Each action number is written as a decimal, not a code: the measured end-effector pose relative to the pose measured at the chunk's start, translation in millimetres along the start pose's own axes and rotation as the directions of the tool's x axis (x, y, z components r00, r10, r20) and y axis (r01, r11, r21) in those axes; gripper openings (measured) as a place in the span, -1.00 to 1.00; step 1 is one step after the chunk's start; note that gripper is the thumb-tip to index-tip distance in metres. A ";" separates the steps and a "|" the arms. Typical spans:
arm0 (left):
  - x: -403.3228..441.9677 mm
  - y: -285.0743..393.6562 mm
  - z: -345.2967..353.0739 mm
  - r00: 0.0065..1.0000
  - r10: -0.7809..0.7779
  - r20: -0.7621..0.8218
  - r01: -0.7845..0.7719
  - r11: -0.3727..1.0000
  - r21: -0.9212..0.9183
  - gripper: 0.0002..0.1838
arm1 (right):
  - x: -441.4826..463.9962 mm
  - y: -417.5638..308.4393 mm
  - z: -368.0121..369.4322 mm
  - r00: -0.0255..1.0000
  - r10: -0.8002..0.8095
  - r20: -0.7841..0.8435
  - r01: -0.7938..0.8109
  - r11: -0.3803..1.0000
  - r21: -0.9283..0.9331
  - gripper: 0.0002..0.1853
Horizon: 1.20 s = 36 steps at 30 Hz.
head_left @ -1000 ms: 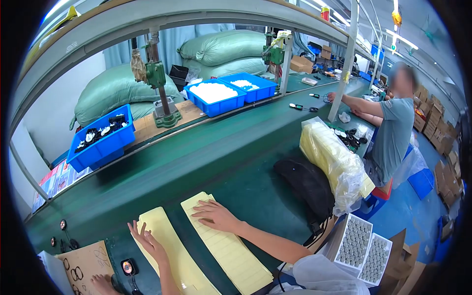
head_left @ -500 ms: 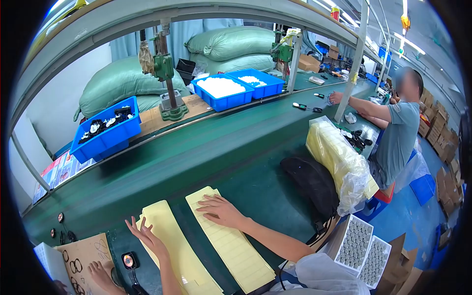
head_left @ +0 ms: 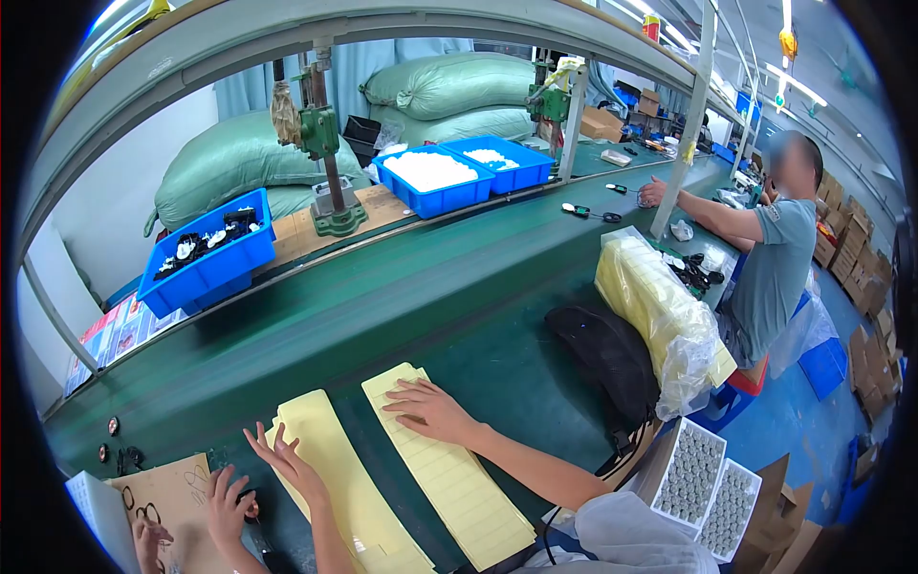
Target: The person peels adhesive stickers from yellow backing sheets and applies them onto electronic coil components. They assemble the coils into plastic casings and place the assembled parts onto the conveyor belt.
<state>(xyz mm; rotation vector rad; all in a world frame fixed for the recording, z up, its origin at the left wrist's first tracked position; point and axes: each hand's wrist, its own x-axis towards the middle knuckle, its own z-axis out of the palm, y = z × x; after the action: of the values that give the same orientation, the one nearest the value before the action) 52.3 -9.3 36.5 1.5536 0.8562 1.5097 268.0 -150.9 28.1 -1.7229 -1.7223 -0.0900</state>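
Note:
My right hand (head_left: pixel 428 409) lies flat with its fingers spread on the upper part of a long yellow paper stack (head_left: pixel 449 478). To its left, my left hand (head_left: pixel 290 461) is raised at the edge of another yellow stack (head_left: pixel 344 478), palm turned up and fingers apart, with nothing in it. A co-worker's hand (head_left: pixel 228 502) is just left of my left hand, over a small round device (head_left: pixel 252 507) that it partly hides. Another hand of that co-worker (head_left: pixel 151 540) is above the cardboard sheet (head_left: pixel 177 478).
A black bag (head_left: pixel 607 359) and plastic-wrapped yellow sheets (head_left: pixel 660 316) lie to the right. Blue bins (head_left: pixel 430 199) stand behind the green belt (head_left: pixel 382 277). White trays of small parts (head_left: pixel 690 469) sit at lower right. Another person (head_left: pixel 775 249) works at the far right.
The view has shifted slightly since the first frame. The co-worker's hands at lower left have moved in over the cardboard and round device. Small devices on the belt have moved left. My hands remain in place.

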 end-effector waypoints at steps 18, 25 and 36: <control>0.2 6.3 -0.1 1.000 -0.020 -0.010 0.019 0.997 -0.071 -0.39 | 2.9 -4.3 -8.0 0.994 0.072 -0.081 -0.073 0.997 -0.008 -0.59; 2.2 0.4 -1.4 0.999 -0.041 -0.018 0.040 0.995 -0.091 -0.35 | 1.1 17.2 -63.4 0.942 0.198 -0.270 -0.246 0.956 -0.157 -0.30; 2.3 0.5 -1.1 0.997 -0.065 -0.027 0.062 0.992 -0.106 -0.34 | -16.3 102.4 -170.9 0.828 0.277 -0.488 -0.501 0.758 -0.418 -0.12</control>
<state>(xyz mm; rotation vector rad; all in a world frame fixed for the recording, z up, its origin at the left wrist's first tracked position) 51.3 -7.5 38.1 1.4178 0.8229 1.5115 429.0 -238.9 107.7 -2.2483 -1.0399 -0.7410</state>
